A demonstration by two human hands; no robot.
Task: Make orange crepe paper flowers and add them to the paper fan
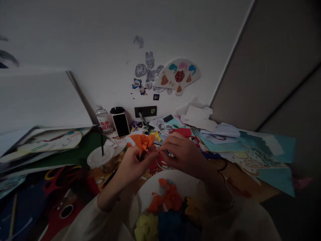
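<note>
My left hand (131, 164) is closed around the base of a crumpled orange paper flower (142, 141), held up above the table. My right hand (179, 152) sits just right of it, fingers pinched at the flower's lower edge. What the right fingers grip is too small to make out. Below both hands lies a white plate (150, 190) with orange, yellow and dark blue paper scraps (165, 201) piled on it.
A lidded plastic cup with a black straw (100, 156) stands left of my hands. A water bottle (103, 120), a phone (121, 124) and a wall socket are at the back. Coloured paper sheets (263, 150) cover the right side; red scissors (60, 177) lie at the left.
</note>
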